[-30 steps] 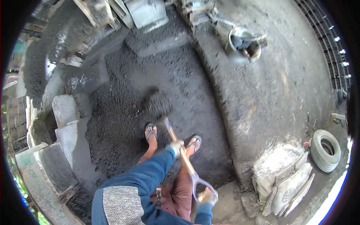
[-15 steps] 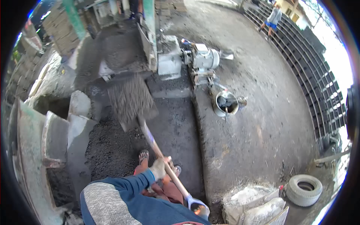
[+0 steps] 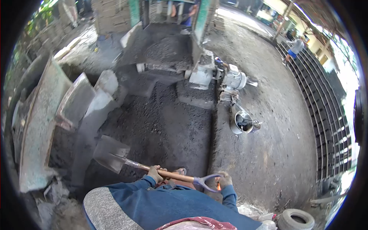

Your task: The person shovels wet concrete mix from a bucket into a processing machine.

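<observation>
A shovel (image 3: 172, 175) lies almost level across the front of my body, its blade (image 3: 111, 153) out to the left. The blade's surface shows bare grey metal. My left hand (image 3: 155, 174) is wrapped round the wooden shaft near the blade end. At the other end, my right hand (image 3: 224, 179) grips the blue-grey D-shaped handle (image 3: 205, 182). Dark, crumbly material (image 3: 153, 111) is spread over the floor beyond the shovel, and more of it lies in a walled bay (image 3: 163, 50) at the back.
To the right of a raised floor edge stand a motor (image 3: 233, 79) and a metal bucket (image 3: 242, 122) with dark contents. Leaning slabs (image 3: 42, 126) line the left. A tire (image 3: 295, 220) lies at lower right. A person (image 3: 296, 48) stands by a long rack (image 3: 306, 92).
The shovel has swung back from the bay towards my left side and is now level. Its blade, covered with dark material before, now looks bare. My right hand has come up.
</observation>
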Demonstrator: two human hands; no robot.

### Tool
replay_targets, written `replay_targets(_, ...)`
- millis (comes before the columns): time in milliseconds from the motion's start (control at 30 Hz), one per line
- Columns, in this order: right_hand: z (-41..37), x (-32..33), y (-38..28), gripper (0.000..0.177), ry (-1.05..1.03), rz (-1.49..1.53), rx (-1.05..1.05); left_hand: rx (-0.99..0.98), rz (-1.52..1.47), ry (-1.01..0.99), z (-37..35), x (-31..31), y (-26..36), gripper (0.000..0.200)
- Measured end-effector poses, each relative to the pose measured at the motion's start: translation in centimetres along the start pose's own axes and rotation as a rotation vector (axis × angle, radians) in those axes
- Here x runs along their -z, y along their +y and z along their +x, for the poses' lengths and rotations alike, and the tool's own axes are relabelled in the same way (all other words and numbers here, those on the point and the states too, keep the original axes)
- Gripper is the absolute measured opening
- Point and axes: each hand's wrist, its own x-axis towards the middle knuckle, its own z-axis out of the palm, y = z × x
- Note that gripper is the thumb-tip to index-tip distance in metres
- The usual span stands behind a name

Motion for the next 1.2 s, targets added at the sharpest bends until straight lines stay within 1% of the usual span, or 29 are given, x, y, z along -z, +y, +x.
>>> replay_targets(67, 1.1, -2.6, -1.6, 0.024, -0.161, -0.138, 0.142, -0.002, -0.247, -0.087, 2.9, 6.1, 2.0, 0.018)
replay_targets(100, 0.6, -4.2, -3.2, 0.019, -0.249, -0.171, 0.135, -0.167, -0.232, 0.006, 0.5, 6.4, 1.8, 0.021)
replay_targets(133, 0.3, -6.0, -4.9, 0.015, -0.347, -0.212, 0.126, -0.143, -0.258, -0.026, -2.0, 7.3, 2.5, 0.024)
replay_targets(167, 0.4, -7.5, -6.4, 0.01, -0.437, -0.351, 0.268, -0.158, -0.266, -0.116, -0.1, 10.2, 3.7, 0.026)
replay_targets(200, 0.5, -9.2, -7.4, 0.014, -0.548, -0.488, 0.406, -0.246, -0.373, -0.121, -1.2, 11.0, 3.6, 0.026)
replay_targets(267, -2.5, -13.3, -10.9, 0.027, -0.741, -0.419, 0.362, -0.332, -0.469, -0.136, -2.6, 13.2, 3.9, 0.02)
replay_targets(300, -3.0, -14.8, -11.4, 0.032, -0.846, -0.282, 0.355, -0.384, -0.479, -0.034, -4.5, 13.1, 4.0, 0.019)
replay_targets(333, -3.6, -16.0, -11.8, 0.036, -0.94, -0.138, 0.334, -0.432, -0.496, -0.025, -3.4, 14.1, 4.7, 0.019)
replay_targets(367, -4.8, -17.3, -12.2, 0.038, -1.046, 0.106, 0.102, -0.354, -0.501, -0.052, -7.1, 13.7, 4.7, 0.02)
replay_targets(400, -4.8, -18.6, -12.6, 0.041, -1.115, 0.063, 0.076, -0.312, -0.54, -0.063, -9.5, 13.4, 4.8, 0.024)
replay_targets(433, -2.4, -20.5, -12.0, 0.043, -1.216, -0.192, 0.351, -0.316, -0.594, -0.088, -9.7, 13.5, 4.8, 0.027)
replay_targets(467, -1.8, -23.1, -11.0, 0.045, -1.315, -0.576, 0.732, -0.357, -0.562, -0.11, -10.6, 13.4, 4.7, 0.026)
replay_targets(500, -1.0, -25.6, -10.1, 0.051, -1.204, -1.048, 1.37, -0.335, -0.662, -0.186, -10.0, 13.2, 4.4, 0.023)
replay_targets(533, -0.3, -28.1, -9.1, 0.058, -1.043, -1.216, 1.866, -0.403, -0.571, -0.277, -11.1, 12.7, 3.5, 0.025)
replay_targets(567, -1.4, -30.6, -8.1, 0.052, -1.255, -1.17, 1.708, -0.402, -0.546, -0.321, -14.4, 10.9, 2.5, 0.029)
replay_targets(600, -2.5, -33.0, -7.1, 0.052, -1.444, -1.124, 1.524, -0.445, -0.248, -0.378, -16.0, 11.3, 1.6, 0.029)
replay_targets(667, -0.7, -37.3, -3.1, 0.042, -1.651, -1.129, 1.136, -0.488, -0.517, -0.269, -17.1, 7.4, -0.1, 0.026)
replay_targets(700, 1.4, -39.5, -0.1, 0.037, -1.708, -1.057, 0.592, -0.459, -0.437, -0.529, -15.2, 7.5, -0.5, 0.027)
replay_targets(733, 3.3, -42.0, 3.3, 0.031, -1.546, -0.787, -0.258, -0.504, -0.454, -0.598, -15.4, 7.3, -1.4, 0.032)
replay_targets(767, 4.8, -43.7, 5.7, 0.027, -1.356, -0.689, -0.621, -0.584, -0.49, -0.606, -16.7, 7.3, -2.9, 0.037)
replay_targets(800, 6.4, -44.3, 7.2, 0.022, -1.219, -0.632, -0.793, -0.678, -0.518, -0.606, -18.1, 8.2, -4.6, 0.042)
replay_targets(867, 9.9, -45.7, 9.3, 0.014, -1.105, -0.575, -0.817, -0.902, -0.57, -0.561, -22.1, 11.5, -8.6, 0.053)
replay_targets(900, 10.9, -46.7, 9.7, 0.008, -1.093, -0.66, -0.482, -1.033, -0.601, -0.51, -24.5, 13.7, -11.0, 0.058)
replay_targets(967, 6.0, -45.7, 6.2, 0.01, -0.881, -0.4, -0.469, -1.26, -0.67, -0.389, -28.6, 17.0, -15.6, 0.069)
replay_targets(1067, 1.6, -47.9, 4.2, 0.013, -0.917, -0.343, -0.22, -1.532, -0.764, -0.157, -32.1, 19.4, -21.1, 0.089)
replay_targets(1100, 0.5, -48.9, 4.2, 0.011, -0.942, -0.349, -0.122, -1.55, -0.657, -0.025, -31.4, 20.8, -22.6, 0.088)
replay_targets(1133, -0.8, -50.4, 3.9, 0.01, -0.963, -0.325, -0.094, -1.418, -0.817, 0.044, -32.2, 20.2, -22.9, 0.063)
replay_targets(1167, -2.2, -52.1, 3.7, 0.009, -0.984, -0.302, -0.068, -1.383, -0.89, 0.072, -30.8, 20.9, -23.4, 0.049)
replay_targets(1200, -3.0, -53.7, 3.4, 0.01, -1.101, -0.375, 0.044, -1.343, -0.962, 0.099, -29.3, 21.8, -23.9, 0.035)
